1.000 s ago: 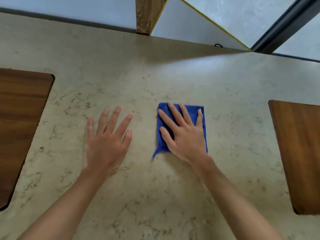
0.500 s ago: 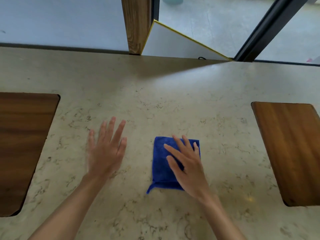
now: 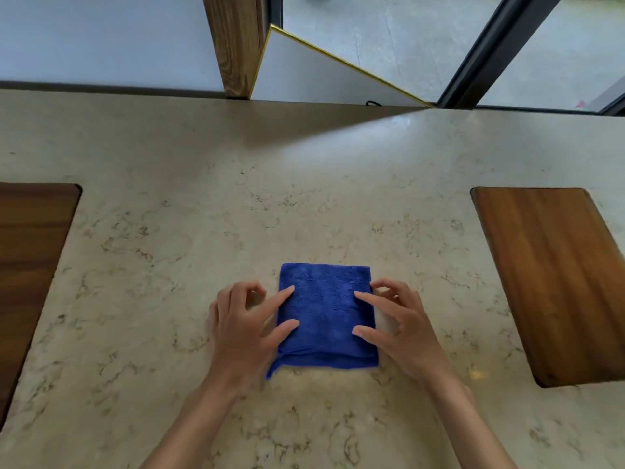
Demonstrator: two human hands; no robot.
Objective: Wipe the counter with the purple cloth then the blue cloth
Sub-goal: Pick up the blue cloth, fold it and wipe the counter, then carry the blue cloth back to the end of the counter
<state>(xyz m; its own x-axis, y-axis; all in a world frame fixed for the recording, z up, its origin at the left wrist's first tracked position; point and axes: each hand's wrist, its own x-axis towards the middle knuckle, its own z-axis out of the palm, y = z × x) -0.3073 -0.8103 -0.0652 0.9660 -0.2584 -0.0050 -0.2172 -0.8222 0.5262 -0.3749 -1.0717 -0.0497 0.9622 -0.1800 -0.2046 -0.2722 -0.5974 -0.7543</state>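
The counter [image 3: 304, 184] is big, pale and stony with little brown squiggles, and it spreads out all around the fingers. A brown wood board [image 3: 554, 282] lies far out past the right fingers. Another brown wood panel [image 3: 30, 265] sits far out past the left fingers. A wood post [image 3: 236, 45] stands at the back edge, well beyond the fingertips.

The blue cloth [image 3: 326, 316] is folded into a neat block and lies flat on the counter, right between the two hands. One loose corner pokes out near the left wrist.

The left hand [image 3: 240, 330] is on the cloth's left side. Its pointer and thumb tips touch the cloth's edge, and the other fingers curl above the counter. The right hand [image 3: 402, 326] is on the cloth's right side. Its pointer and thumb tips press on the cloth, spread apart, not pinching. Both hands are loose and hold nothing.
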